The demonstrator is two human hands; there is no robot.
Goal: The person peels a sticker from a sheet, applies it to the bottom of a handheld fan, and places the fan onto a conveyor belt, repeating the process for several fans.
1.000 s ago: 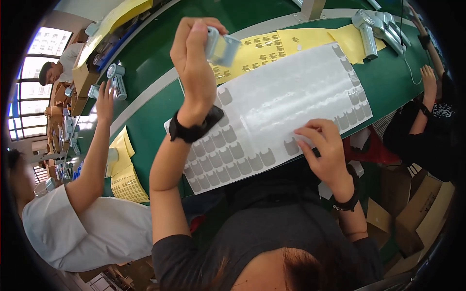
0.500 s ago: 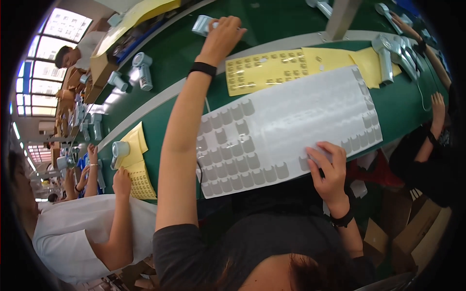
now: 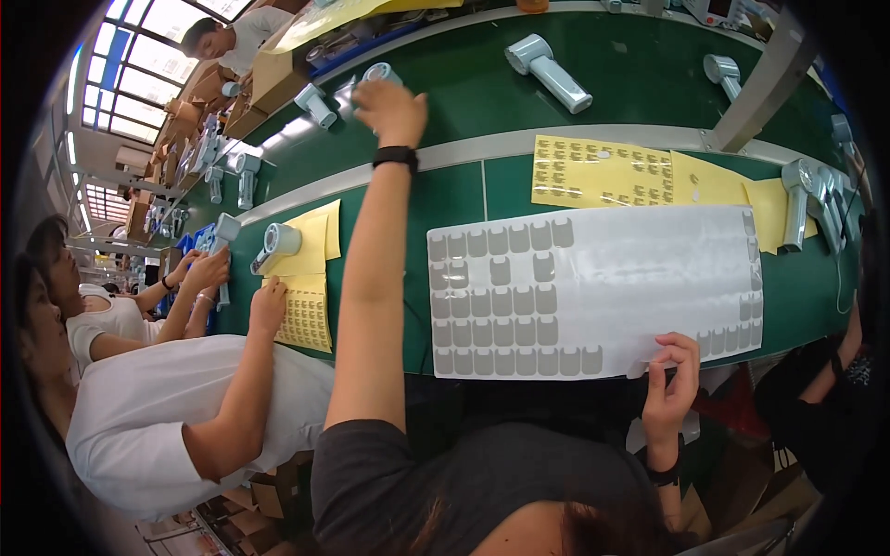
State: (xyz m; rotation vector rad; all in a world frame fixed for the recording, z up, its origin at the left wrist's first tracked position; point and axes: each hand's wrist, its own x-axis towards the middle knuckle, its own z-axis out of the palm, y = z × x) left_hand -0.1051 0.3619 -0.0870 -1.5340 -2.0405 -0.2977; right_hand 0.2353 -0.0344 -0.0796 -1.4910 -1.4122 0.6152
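My left hand (image 3: 389, 111) reaches out over the green belt with its fingers spread. Under its fingertips is a light blue handheld fan (image 3: 380, 72), its handle mostly hidden by the hand. My right hand (image 3: 673, 385) is at the near edge of a large white label sheet (image 3: 649, 269). Thumb and index finger close on a small grey label (image 3: 639, 369) at that edge. Rows of grey labels (image 3: 491, 304) cover the sheet's left part, with more along its right edge.
Other fans lie on the belt, one (image 3: 549, 72) ahead and one (image 3: 316, 107) to the left. Beyond my sheet is a yellow label sheet (image 3: 603, 171). Several fans (image 3: 816, 199) stand at the right by a metal post (image 3: 765, 79). A co-worker's hand (image 3: 269, 306) touches another yellow sheet.
My left hand has left one fan on the belt and moved left to another, its fingers spreading. My right hand has drawn the grey label toward the sheet's near edge. The view has turned left.
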